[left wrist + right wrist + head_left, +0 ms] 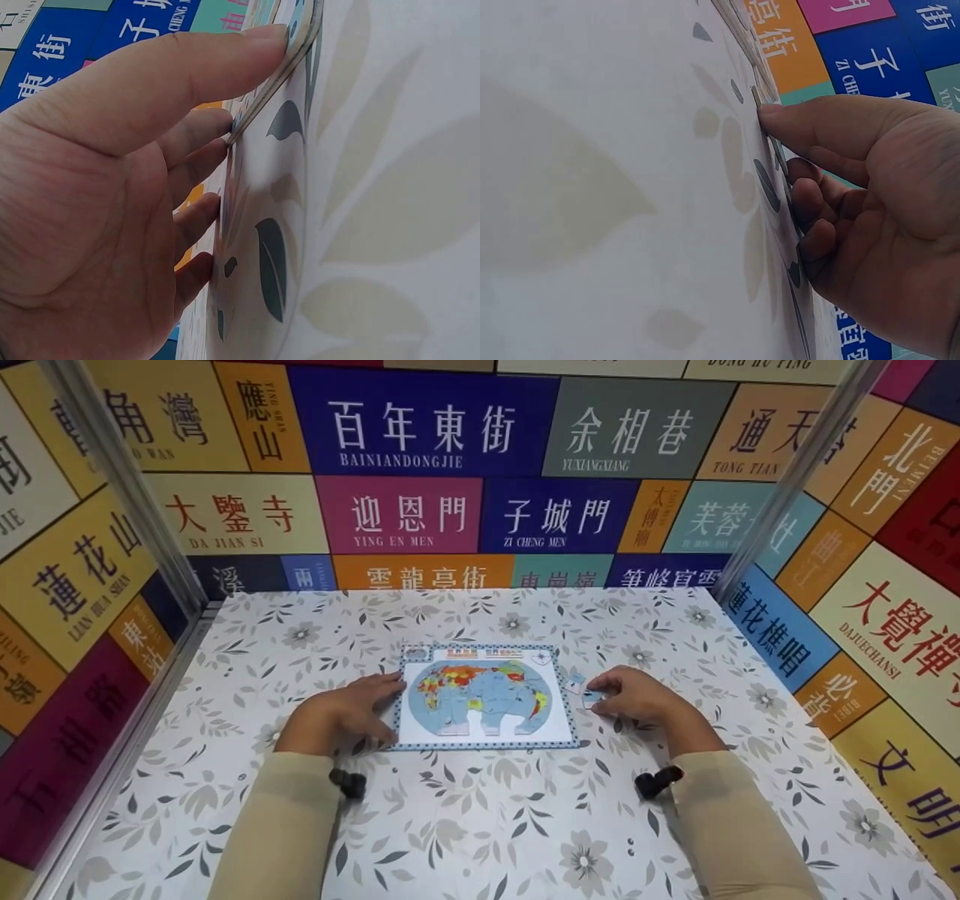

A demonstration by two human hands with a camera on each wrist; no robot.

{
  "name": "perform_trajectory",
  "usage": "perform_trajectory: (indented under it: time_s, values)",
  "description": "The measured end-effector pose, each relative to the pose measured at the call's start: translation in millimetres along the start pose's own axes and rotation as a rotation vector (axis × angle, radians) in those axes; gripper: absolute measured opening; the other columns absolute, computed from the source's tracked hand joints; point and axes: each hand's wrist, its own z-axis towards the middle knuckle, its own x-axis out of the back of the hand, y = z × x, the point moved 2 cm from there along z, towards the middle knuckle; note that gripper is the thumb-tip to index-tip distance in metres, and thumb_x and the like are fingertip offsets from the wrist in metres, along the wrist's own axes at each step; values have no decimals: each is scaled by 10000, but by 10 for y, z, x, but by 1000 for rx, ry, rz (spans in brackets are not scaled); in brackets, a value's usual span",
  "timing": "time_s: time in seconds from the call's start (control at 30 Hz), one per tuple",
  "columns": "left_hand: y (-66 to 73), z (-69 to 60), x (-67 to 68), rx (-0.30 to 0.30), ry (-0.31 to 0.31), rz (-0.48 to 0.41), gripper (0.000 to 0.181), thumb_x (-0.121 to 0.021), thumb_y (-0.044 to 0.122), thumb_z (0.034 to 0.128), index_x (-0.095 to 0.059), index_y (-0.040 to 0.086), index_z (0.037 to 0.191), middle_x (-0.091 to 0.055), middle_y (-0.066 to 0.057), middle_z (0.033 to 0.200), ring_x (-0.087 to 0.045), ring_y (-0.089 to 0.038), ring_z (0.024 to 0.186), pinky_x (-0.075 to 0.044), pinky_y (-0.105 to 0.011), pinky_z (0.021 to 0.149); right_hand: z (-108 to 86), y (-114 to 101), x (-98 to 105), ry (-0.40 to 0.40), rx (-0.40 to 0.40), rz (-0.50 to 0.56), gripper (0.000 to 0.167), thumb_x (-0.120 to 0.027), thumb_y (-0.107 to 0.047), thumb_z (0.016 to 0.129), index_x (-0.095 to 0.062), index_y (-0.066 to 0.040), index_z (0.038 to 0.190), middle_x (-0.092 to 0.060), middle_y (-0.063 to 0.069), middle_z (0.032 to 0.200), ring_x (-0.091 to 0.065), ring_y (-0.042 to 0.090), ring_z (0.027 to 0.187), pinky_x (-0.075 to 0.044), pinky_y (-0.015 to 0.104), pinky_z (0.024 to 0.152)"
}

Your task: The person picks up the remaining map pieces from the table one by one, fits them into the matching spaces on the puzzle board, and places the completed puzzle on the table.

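A world map jigsaw board (556, 733) with a blue dotted border lies flat on the table. Coloured map pieces fill most of its oval, and white gaps show along the bottom. My left hand (345, 711) rests at the board's left edge, fingers spread; in the left wrist view its thumb (232, 64) touches the board's rim. To the right of the board, my right hand (641, 703) pinches a small light-blue puzzle piece (589, 697) low over the table. Another pale-blue piece (575, 679) lies just beyond it, beside the board. The right wrist view shows the held piece (781, 159) edge-on under the thumb.
A white tablecloth (480, 825) with grey leaves and flowers covers the table. Panels of coloured signs (420, 420) stand behind and at both sides, with metal posts (124, 487) at the corners. Each wrist wears a small black device (349, 784).
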Motion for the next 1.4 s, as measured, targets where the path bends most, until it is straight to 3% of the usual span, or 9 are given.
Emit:
perform_trajectory:
  time_s: [0.17, 0.33, 0.53, 0.7, 0.93, 1.23, 1.4]
  values:
    - [-8, 11, -9, 3, 2, -3, 1046, -908, 364, 834, -309, 380, 1692, -102, 119, 1825, -16, -306, 1712, -84, -679, 1354, 6, -18, -2, 16, -7, -28, 483, -851, -350, 914, -718, -135, 1325, -703, 121, 1291, -632, 221, 1047, -515, 325, 875]
    - [-4, 5, -2, 28, -1, -19, 1058, -919, 378, 818, -312, 410, 1684, -101, 138, 1822, -15, -307, 1712, -82, -699, 1344, 3, -76, 0, 30, -10, -42, 489, -844, -426, 909, -727, -168, 1306, -725, 89, 1276, -644, 256, 1134, -509, 355, 952]
    - [3, -27, 10, 38, -4, -45, 1067, -929, 371, 802, -321, 420, 1678, -98, 145, 1820, -10, -298, 1712, -69, -701, 1343, -9, -232, -21, 44, 25, -44, 462, -853, -423, 903, -744, -185, 1284, -715, 83, 1235, -657, 248, 1067, -538, 339, 866]
    - [6, -36, 9, -10, 2, -29, 1064, -917, 330, 824, -308, 349, 1697, -99, 94, 1829, -12, -312, 1711, -68, -660, 1362, -21, -396, -56, 48, 54, -55, 455, -865, -425, 890, -760, -204, 1274, -706, 77, 1221, -620, 233, 982, -529, 335, 803]
    - [2, -21, 17, -32, 3, 18, 1057, -902, 370, 836, -300, 326, 1703, -99, 77, 1831, -18, -319, 1710, -87, -650, 1365, -75, -607, -109, 64, 78, -76, 414, -867, -421, 884, -769, -242, 1244, -696, 46, 1205, -591, 233, 965, -515, 341, 792]
    - [-1, -6, 9, -42, 12, 44, 1050, -894, 375, 843, -297, 319, 1705, -103, 72, 1831, -26, -314, 1711, -106, -641, 1368, -200, -900, -212, 62, 213, -70, 381, -845, -405, 914, -775, -216, 1238, -686, 50, 1195, -607, 205, 930, -518, 355, 779]
    - [-5, 10, -13, -26, 11, 27, 1045, -902, 374, 840, -307, 340, 1699, -110, 86, 1829, -23, -309, 1712, -99, -645, 1367, -230, -1007, -283, 41, 229, -76, 355, -850, -407, 910, -777, -235, 1212, -685, 39, 1178, -604, 193, 936, -517, 358, 788]
